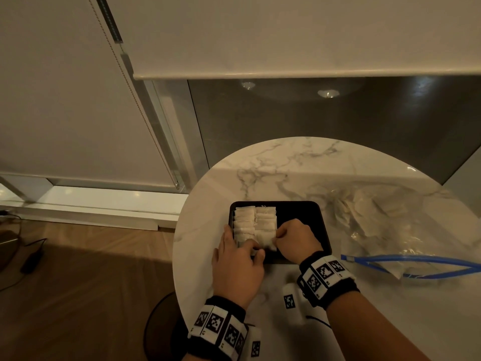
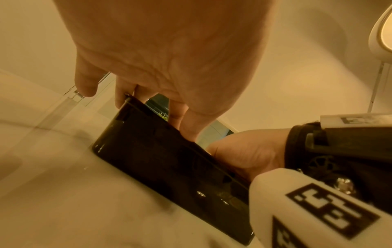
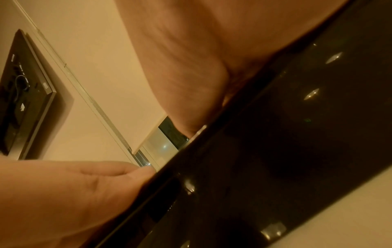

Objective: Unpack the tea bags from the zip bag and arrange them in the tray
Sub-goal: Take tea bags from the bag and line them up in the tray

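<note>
On tray, tea bags in two front-to-back columns, left hand and right hand pinching nearest bag.

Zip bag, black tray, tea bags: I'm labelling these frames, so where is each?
zip bag (image 1: 385,225): head view, crumpled clear middle.
black tray (image 1: 302,212): head view, bare floor.
tea bags (image 1: 253,221): head view, middle of the rows.

Round marble table bears black tray and seemingly part-full zip bag.
</note>
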`<action>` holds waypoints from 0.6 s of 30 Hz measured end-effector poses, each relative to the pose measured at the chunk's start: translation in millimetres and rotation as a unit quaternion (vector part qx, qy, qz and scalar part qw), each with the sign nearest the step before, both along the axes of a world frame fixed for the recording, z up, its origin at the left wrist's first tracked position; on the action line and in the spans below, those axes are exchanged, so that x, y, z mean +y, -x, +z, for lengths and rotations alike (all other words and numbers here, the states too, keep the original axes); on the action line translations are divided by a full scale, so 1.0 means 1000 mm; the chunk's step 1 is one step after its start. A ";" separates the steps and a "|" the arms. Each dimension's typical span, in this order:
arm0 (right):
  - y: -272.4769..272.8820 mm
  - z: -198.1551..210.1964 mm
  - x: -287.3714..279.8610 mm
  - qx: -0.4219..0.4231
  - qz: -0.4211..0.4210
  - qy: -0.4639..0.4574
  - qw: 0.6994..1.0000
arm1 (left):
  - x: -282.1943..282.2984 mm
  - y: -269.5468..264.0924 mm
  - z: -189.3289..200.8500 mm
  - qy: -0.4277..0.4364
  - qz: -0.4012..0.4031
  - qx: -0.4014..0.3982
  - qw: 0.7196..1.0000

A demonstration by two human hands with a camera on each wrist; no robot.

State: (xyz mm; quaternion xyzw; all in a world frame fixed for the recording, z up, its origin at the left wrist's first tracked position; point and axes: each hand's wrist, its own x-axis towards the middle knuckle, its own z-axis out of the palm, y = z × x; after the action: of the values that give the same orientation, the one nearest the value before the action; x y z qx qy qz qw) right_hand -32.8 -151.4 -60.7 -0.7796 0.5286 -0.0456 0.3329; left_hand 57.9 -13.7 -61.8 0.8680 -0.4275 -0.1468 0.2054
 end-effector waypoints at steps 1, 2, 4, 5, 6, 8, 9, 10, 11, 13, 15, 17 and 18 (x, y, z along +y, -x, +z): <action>0.000 0.000 0.001 0.006 -0.004 0.003 1.000 | 0.000 0.000 0.000 0.001 0.001 0.000 1.000; 0.000 0.000 0.001 0.010 -0.007 0.004 1.000 | 0.000 0.000 0.000 0.002 0.002 0.000 1.000; 0.000 0.001 0.001 0.014 -0.010 0.005 1.000 | 0.000 -0.001 -0.001 0.004 0.001 0.002 1.000; 0.000 0.002 0.002 0.016 -0.009 0.008 1.000 | 0.000 -0.001 -0.002 0.009 0.000 0.002 1.000; -0.001 0.002 0.002 0.019 -0.008 0.010 1.000 | 0.000 -0.001 -0.002 0.014 -0.001 0.002 1.000; 0.000 0.002 0.003 0.026 -0.010 0.020 0.999 | 0.000 -0.002 -0.003 0.017 -0.001 -0.001 1.000; 0.000 0.002 0.004 0.028 -0.012 0.026 0.999 | 0.000 -0.002 -0.002 0.012 -0.001 -0.001 1.000; 0.000 0.001 0.004 0.028 -0.016 0.030 0.999 | -0.001 -0.002 -0.002 0.007 0.000 0.000 1.000; 0.000 0.000 0.004 0.026 -0.021 0.031 0.999 | -0.001 -0.002 -0.001 0.004 0.002 0.002 1.000; 0.000 -0.002 0.004 0.020 -0.028 0.025 0.999 | -0.002 -0.003 0.000 0.005 0.004 0.008 1.000; 0.000 -0.003 0.003 0.020 -0.030 0.019 0.999 | -0.001 -0.003 0.000 0.006 0.001 0.010 1.000; -0.001 -0.004 0.002 0.024 -0.030 0.012 0.999 | -0.001 -0.003 -0.001 0.005 0.000 0.011 1.000; -0.001 -0.004 0.002 0.025 -0.029 0.007 0.999 | -0.001 -0.004 -0.001 0.004 0.000 0.011 1.000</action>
State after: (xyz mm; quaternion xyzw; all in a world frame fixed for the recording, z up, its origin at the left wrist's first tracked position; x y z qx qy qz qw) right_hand -32.1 -149.2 -65.1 -0.7675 0.5585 -0.0393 0.3122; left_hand 61.5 -14.8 -63.3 0.8657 -0.4259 -0.1544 0.2131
